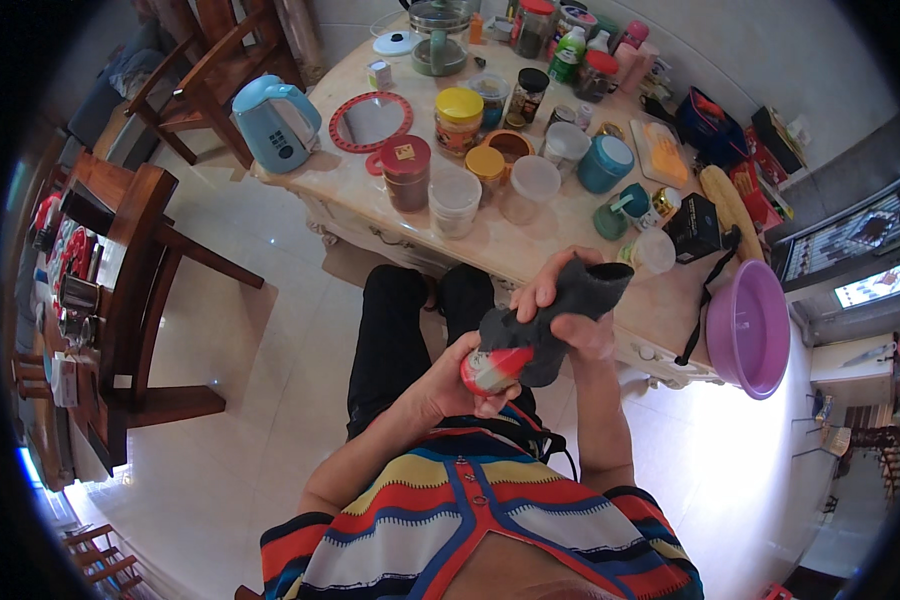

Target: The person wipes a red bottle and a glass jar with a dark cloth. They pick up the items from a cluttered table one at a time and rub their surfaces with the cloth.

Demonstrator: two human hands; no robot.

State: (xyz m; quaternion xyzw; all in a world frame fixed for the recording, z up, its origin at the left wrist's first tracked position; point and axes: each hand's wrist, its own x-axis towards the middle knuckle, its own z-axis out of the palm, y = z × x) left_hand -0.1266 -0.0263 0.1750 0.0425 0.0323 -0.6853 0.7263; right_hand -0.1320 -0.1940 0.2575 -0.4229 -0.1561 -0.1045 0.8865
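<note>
My left hand (448, 385) grips a red and white cylindrical container (493, 369) from below, in front of my body. A dark grey cloth (544, 341) lies over the upper part of the container and hides it. With my right hand (589, 336) I hold that cloth, fingers and thumb around it, one folded end standing up past the hand. Just beyond, on the table, are a clear tub with a whitish lid (652, 250) and a green cup (613, 217).
The pale table (345, 187) carries a blue electric kettle (274, 127), a red-rimmed mirror (371, 121), a brown lidded canister (406, 176), a yellow-lidded jar (458, 112) and several other jars. A purple basin (748, 330) sits at its right end. Wooden chairs (146, 247) stand left.
</note>
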